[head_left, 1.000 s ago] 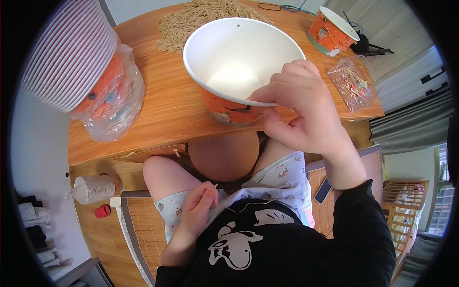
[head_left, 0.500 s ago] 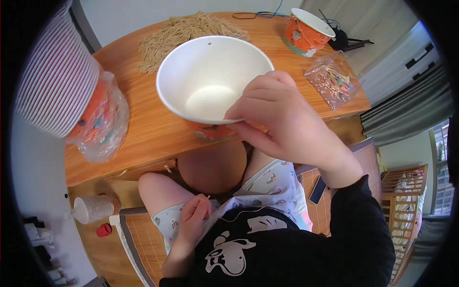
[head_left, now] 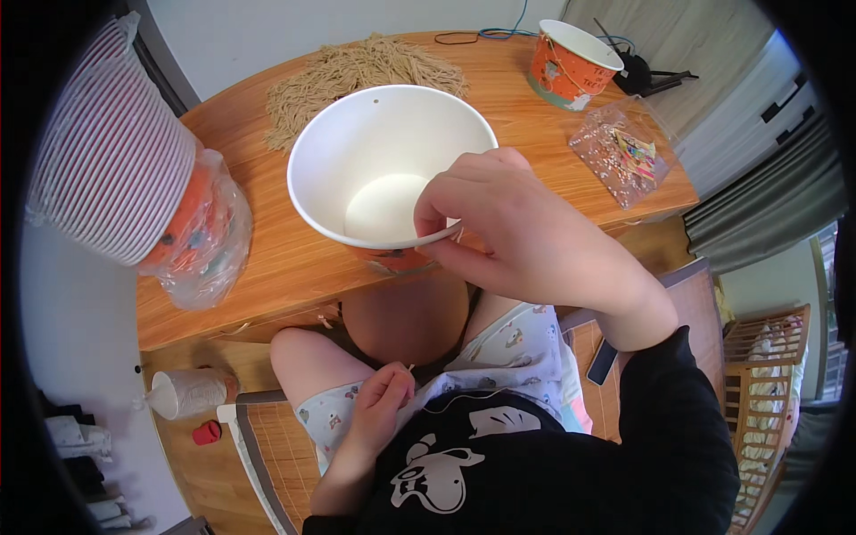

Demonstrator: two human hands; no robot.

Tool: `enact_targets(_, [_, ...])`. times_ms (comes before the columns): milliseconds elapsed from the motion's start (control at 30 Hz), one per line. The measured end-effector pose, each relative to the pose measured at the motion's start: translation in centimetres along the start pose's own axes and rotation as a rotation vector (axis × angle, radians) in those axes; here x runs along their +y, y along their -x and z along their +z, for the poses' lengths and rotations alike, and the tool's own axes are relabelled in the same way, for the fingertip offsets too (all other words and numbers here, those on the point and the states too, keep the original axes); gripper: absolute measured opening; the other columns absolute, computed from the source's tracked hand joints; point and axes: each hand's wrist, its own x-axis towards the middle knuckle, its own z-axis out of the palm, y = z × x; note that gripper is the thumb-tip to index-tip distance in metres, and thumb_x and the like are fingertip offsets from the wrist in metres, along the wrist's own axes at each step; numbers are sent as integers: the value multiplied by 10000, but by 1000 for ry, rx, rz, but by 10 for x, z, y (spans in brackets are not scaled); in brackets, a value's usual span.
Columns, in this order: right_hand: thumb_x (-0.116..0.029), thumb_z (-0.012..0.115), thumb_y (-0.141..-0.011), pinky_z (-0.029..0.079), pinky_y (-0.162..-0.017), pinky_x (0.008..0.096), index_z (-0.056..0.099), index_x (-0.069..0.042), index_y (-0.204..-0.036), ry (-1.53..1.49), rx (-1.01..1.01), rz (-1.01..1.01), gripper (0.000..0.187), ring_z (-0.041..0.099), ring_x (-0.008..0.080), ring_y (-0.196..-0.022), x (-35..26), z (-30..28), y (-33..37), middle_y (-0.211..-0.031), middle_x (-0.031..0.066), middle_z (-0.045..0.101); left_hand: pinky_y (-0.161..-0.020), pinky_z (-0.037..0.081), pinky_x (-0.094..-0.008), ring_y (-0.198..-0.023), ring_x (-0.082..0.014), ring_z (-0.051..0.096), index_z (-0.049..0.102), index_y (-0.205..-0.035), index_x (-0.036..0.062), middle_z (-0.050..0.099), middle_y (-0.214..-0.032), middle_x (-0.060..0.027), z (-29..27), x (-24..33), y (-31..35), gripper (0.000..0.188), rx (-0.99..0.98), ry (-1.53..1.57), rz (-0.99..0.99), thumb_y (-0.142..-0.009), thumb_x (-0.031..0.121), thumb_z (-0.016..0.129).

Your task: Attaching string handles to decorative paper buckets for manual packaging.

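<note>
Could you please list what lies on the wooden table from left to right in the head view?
Stack of bowls in a plastic bag → pile of tan strings → large white bowl → small orange cup → clear bag of colourful bits.

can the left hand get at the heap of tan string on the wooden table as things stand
Probably not directly. The left hand sits low in the lap, below the wooden table edge, and the big white paper bucket stands between it and the heap of tan string at the far side.
</note>
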Motion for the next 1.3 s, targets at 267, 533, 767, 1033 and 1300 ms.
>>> enact_targets(267, [-159,717,-826,407,-833,390,612,-85,-859,-23,35,-30,133,600,275,-832,1,2,-1,-781,66,611,-635,315,-209,-693,-54,393,533,-799,64,454,-757,36,3,3,-5,255,-53,14,43,-1036,136,474])
enact_targets(533, [-117,727,-819,392,-926,346,601,-88,-899,-115,-134,136,152,563,248,-926,-5,-13,-5,-894,41,605,-647,326,-209,-711,-54,409,541,-799,63,459,-766,35,3,2,-5,268,-44,-27,37,-1040,161,478])
enact_targets(767, [-154,759,-819,384,-923,337,614,-88,-900,-199,-182,154,179,549,214,-894,-3,-16,-6,-903,21,611,-602,293,-204,-664,-43,382,536,-798,78,451,-736,45,3,1,-4,265,-16,-18,25,-1038,176,481])
enact_targets(1033, [-103,694,-870,468,-851,301,620,-42,-885,-510,-26,168,97,642,191,-823,-3,-4,-8,-886,69,658,-650,317,-210,-703,-53,395,531,-811,67,467,-767,36,20,30,-22,256,-71,31,81,-1040,172,485])
enact_targets(1300, [-90,718,-871,484,-820,275,667,6,-927,36,664,449,122,619,127,-883,78,-72,76,-884,23,673,-666,320,-208,-701,-53,395,549,-849,47,520,-795,15,39,60,-37,243,-110,112,402,-1044,171,471])
